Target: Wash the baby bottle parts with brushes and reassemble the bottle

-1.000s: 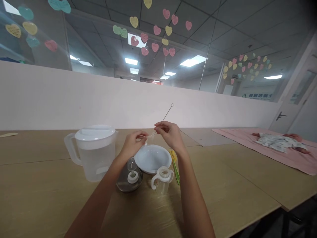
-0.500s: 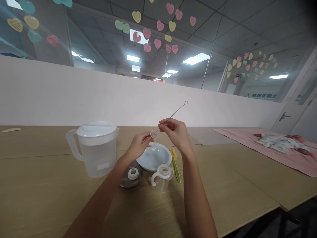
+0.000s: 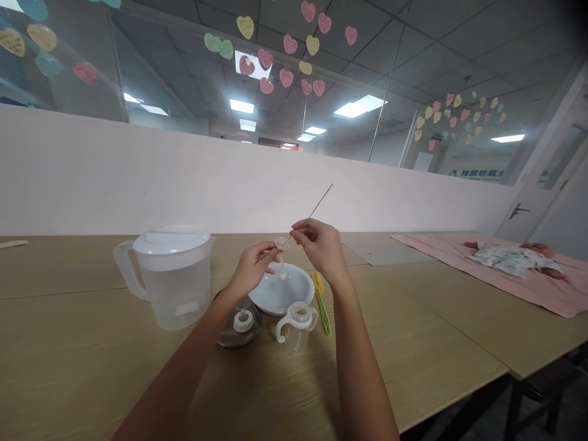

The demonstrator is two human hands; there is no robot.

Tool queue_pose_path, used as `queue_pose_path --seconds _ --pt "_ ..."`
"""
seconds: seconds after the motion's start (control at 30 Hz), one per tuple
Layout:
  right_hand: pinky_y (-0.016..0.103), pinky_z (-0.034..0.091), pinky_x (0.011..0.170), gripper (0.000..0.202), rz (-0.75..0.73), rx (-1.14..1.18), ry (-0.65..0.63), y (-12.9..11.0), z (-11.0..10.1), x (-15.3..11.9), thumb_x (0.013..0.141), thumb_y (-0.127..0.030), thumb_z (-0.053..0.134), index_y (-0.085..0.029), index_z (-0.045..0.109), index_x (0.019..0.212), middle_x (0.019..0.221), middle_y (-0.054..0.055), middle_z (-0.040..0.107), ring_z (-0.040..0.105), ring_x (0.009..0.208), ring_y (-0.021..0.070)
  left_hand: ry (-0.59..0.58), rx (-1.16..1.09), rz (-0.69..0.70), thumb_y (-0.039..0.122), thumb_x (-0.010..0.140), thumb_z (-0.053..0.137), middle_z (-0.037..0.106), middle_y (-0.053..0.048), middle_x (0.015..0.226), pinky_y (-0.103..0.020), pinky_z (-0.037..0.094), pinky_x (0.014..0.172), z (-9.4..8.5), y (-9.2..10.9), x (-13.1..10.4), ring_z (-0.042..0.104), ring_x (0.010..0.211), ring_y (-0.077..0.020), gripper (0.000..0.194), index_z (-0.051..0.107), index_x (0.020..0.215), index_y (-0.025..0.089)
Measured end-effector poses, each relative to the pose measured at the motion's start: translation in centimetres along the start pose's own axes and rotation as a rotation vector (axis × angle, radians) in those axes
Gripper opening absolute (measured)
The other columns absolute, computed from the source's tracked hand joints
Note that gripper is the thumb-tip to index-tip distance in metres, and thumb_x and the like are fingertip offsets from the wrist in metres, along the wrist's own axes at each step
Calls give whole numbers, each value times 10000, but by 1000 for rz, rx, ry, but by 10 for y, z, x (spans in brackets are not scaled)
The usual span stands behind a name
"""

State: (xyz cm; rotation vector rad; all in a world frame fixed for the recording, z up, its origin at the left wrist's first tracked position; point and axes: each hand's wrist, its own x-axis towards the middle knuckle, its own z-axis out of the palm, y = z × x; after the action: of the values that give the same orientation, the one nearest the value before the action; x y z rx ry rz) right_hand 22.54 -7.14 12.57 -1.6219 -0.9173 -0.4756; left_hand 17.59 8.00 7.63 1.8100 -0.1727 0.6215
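My left hand (image 3: 250,268) pinches a small clear bottle straw piece (image 3: 282,271) with a round, cup-like top, and its tube hangs over the bowl. A thin wire straw brush (image 3: 320,201) is held between the fingertips of my right hand (image 3: 322,245); its lower end reaches into the straw piece's top and its shaft slants up to the right. Below both hands sits a white bowl (image 3: 261,300). In front of it stands a clear baby bottle (image 3: 297,335) with a white two-handled collar. A white-ringed bottle nipple (image 3: 243,321) rests on a metal tray (image 3: 236,340), partly behind my left forearm.
Left of my hands stands a lidded plastic pitcher (image 3: 177,291). A green-handled sponge brush (image 3: 324,312) lies right of the bowl, near my right forearm. Far right, a doll-like baby figure (image 3: 505,260) in patterned clothes lies on a pink cloth (image 3: 441,254). A low white wall (image 3: 229,190) borders the table's back.
The wire brush has turned in my right fingers, its far loop now seen edge-on. The straw piece's top has tilted slightly. The whole view has shifted a little.
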Motion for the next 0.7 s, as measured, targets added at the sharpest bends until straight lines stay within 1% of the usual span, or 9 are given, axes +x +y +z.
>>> queue_pose_path --seconds 0.07,0.13,0.23,0.3,0.37,0.43,0.5,0.6,0.7 --pt "255 474 639 97 11 -42 -7 1 0 0 724 -206 554 -179 636 767 700 16 667 610 641 130 40 -2 10 453 772 533 628 -108 1007 -235 533 507 0 1 1 611 812 -188 386 621 953 124" --pt "258 474 636 94 27 -37 -45 7 3 2 716 -201 555 -176 634 758 699 18 667 612 639 132 58 -6 20 446 778 529 637 -112 1014 -231 533 520 0 1 2 609 867 -205 374 627 943 126" --pt "251 472 611 90 60 18 -111 24 9 6 697 -195 558 -167 624 752 654 11 650 605 612 128 48 57 18 414 796 508 651 -106 1010 -261 547 615 -1 0 3 594 960 -221 344 638 945 132" --pt "247 468 595 84 94 3 -117 38 13 9 682 -191 560 -163 618 736 623 3 634 594 594 124 36 210 5 352 807 492 655 -98 1029 -290 539 715 -4 -4 3 597 969 -213 300 641 951 135" --pt "247 467 595 81 129 -28 -108 51 14 12 672 -193 559 -163 616 722 616 2 627 586 589 121 -24 434 -25 261 803 478 657 -93 1050 -309 498 827 -7 -11 2 603 965 -201 269 641 974 131" --pt "251 472 601 89 157 -34 -95 61 11 14 668 -202 558 -166 616 724 620 3 628 585 593 122 -162 662 -62 197 789 472 651 -86 1084 -308 447 904 -8 -19 1 598 988 -198 286 636 1015 134" --pt "257 475 602 98 179 -28 -65 67 5 15 661 -217 561 -170 616 728 620 2 632 586 593 126 -290 832 -83 191 795 463 636 -78 1127 -293 419 926 -5 -30 0 583 1026 -200 311 629 1054 145" --pt "263 476 599 108 196 -20 -32 71 -5 16 647 -232 570 -172 615 725 596 -5 624 578 571 126 -343 949 -91 216 814 453 631 -74 1136 -281 406 922 10 -47 2 572 1042 -200 314 629 1069 163" --pt "265 475 595 121 212 -22 -15 74 -11 15 640 -241 574 -169 616 727 584 -8 616 572 558 125 -376 1000 -132 206 802 477 663 -84 1045 -300 429 872 31 -64 11 591 988 -213 258 665 975 167"
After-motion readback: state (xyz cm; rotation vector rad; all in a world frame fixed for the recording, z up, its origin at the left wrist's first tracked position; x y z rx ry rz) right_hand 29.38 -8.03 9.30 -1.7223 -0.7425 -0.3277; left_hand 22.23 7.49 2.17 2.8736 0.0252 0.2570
